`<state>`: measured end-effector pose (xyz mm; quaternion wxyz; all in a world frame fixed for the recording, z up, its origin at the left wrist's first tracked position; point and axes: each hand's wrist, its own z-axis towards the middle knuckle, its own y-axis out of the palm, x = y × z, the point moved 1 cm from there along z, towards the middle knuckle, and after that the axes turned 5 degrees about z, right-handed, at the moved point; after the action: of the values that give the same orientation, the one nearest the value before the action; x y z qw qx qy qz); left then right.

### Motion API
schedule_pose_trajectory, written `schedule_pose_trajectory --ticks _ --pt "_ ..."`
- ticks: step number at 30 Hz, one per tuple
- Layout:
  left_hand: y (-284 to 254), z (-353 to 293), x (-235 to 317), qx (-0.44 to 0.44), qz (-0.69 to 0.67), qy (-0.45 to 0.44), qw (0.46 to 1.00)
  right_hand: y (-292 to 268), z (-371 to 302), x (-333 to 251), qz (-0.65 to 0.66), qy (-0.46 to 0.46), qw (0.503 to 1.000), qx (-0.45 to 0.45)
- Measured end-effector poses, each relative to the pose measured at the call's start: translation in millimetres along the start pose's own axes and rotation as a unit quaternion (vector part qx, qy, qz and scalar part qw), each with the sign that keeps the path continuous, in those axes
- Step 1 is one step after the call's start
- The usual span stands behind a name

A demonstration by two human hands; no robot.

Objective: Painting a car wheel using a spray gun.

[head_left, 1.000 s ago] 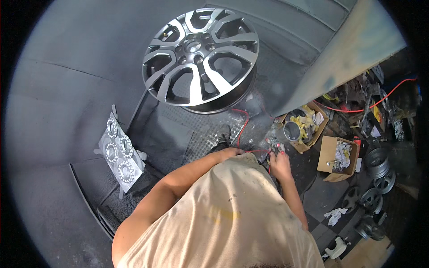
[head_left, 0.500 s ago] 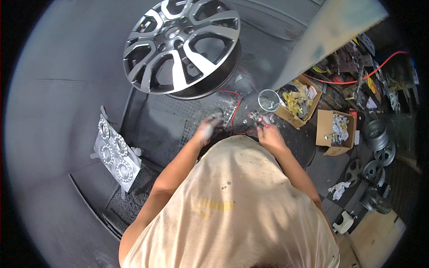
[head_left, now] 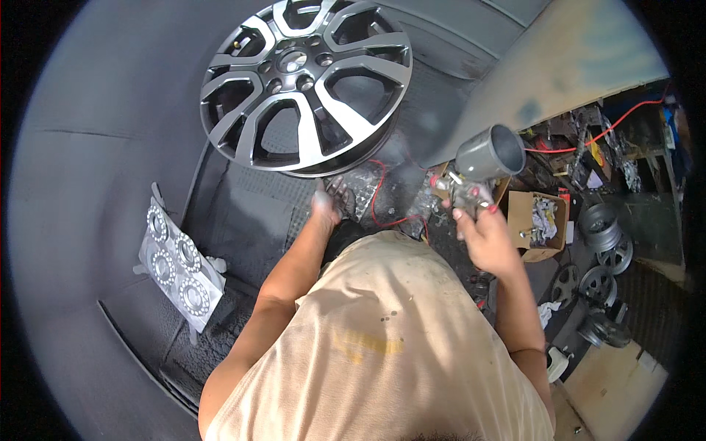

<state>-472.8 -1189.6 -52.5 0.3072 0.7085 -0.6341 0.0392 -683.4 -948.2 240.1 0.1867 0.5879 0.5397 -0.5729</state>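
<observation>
My right hand (head_left: pixel 485 234) grips a spray gun (head_left: pixel 468 192) by its handle. A grey, open-topped cup (head_left: pixel 482 156) sits on the gun and tilts to the right. Just below a wheel rim (head_left: pixel 309 121) is my left hand (head_left: pixel 329 203), dusted with pale powder, fingers apart and nothing visible in it. The rim has bright machined spokes and dark recesses, and it stands raised above the floor. A small gap shows between the gun and the rim.
To the left, a white panel (head_left: pixel 182 270) holding several ring-shaped parts leans on a stand. A red hose (head_left: pixel 379 192) winds over the floor. On the right are a cardboard box (head_left: pixel 521 220) of crumpled paper, a pale board (head_left: pixel 566 66) and several loose wheels (head_left: pixel 599 228).
My right hand has lifted the spray gun up and to the right, so the cup now covers much of one box. My left hand has shifted slightly left, and the view has moved a little.
</observation>
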Motion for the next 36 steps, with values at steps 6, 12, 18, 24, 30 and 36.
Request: schedule_pose_trajectory --ticks 6,12,18,24,30,36 --pt "-7 15 3 -0.007 0.038 -0.037 0.999 -31 15 -110 -0.089 0.045 0.994 -0.044" --pt "0 -6 21 0.004 0.075 -0.066 0.995 -25 59 -109 -0.252 -0.085 0.964 0.024" --pt "-40 26 30 0.018 0.146 -0.031 0.989 -26 86 -118 -0.243 -0.082 0.966 0.041" --pt "-92 47 84 0.097 0.237 0.057 0.965 -25 95 -116 -0.249 -0.084 0.963 0.05" --pt "-107 62 183 0.091 0.155 0.151 0.972 -27 100 -109 -0.251 -0.096 0.961 0.069" --pt "-126 81 212 0.012 0.068 0.138 0.988 -26 102 -108 -0.263 -0.085 0.96 0.049"
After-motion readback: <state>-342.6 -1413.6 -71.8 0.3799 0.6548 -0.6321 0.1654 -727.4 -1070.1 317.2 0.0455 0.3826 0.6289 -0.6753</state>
